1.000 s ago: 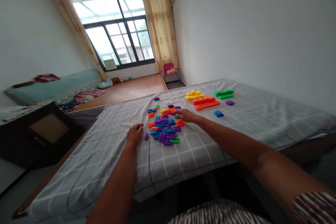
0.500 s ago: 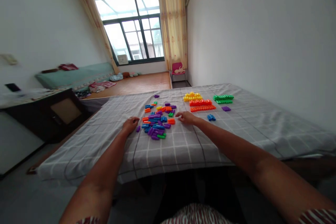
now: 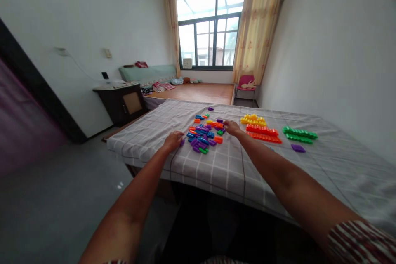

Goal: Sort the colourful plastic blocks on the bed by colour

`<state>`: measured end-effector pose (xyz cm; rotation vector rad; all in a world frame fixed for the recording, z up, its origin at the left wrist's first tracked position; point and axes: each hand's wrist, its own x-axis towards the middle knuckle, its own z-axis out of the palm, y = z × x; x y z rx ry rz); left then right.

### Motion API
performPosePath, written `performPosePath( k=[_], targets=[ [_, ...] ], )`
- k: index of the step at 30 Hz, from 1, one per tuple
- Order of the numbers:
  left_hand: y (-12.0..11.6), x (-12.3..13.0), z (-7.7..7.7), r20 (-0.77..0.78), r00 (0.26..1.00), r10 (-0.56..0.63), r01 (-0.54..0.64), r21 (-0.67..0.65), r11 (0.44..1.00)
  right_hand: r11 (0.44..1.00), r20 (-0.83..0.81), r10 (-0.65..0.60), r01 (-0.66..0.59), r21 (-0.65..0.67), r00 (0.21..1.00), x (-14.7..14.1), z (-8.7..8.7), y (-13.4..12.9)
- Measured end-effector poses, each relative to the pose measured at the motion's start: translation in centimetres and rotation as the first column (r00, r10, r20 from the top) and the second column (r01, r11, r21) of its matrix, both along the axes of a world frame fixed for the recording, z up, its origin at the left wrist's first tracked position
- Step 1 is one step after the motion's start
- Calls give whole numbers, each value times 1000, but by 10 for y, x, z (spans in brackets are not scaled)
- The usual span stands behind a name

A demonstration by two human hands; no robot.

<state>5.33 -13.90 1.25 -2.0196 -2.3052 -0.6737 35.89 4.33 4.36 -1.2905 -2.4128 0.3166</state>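
A loose pile of small plastic building blocks [image 3: 202, 132] in purple, blue, orange and green lies on the checked cloth between my two hands. My left hand [image 3: 173, 140] rests at the pile's left side, fingers loosely stretched toward it. Beside its fingertips is a purple block [image 3: 182, 142], partly covered by the hand. At the pile's right edge, my right hand [image 3: 232, 127] reaches in with fingers apart, close to purple and orange blocks [image 3: 219, 125]. Whether its fingertips touch one is too small to tell.
Right of the pile stand joined rows of yellow blocks [image 3: 253, 120], orange blocks [image 3: 262, 133] and green blocks [image 3: 300, 135], with a purple group [image 3: 298, 148] nearer. My right forearm mostly hides some blue blocks. The grey checked cloth [image 3: 216, 165] covers the table. One purple block [image 3: 210, 109] lies farther back.
The view has swung left, so the table appears farther right. My right hand has moved farther back along the pile's right edge; my left hand has come closer to the purple block at the left.
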Motion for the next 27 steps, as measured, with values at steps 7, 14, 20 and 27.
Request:
performPosePath(
  k=[7,14,20,27],
  targets=[
    [-6,-29,7,-20,999,-32,31,-49,998,999,-63,47,-46,25,997,-40,-4,-25],
    [33,-23,10,52,983,-174,177,-51,983,877,-87,470,-476,-64,878,-53,-2,-80],
    [74,-21,3,146,922,-360,368,-39,929,921,-335,187,-284,-266,923,-36,-15,-70],
    [90,-36,-15,258,919,-299,284,93,954,902,-664,-141,-182,-392,734,-20,-18,-59]
  ],
)
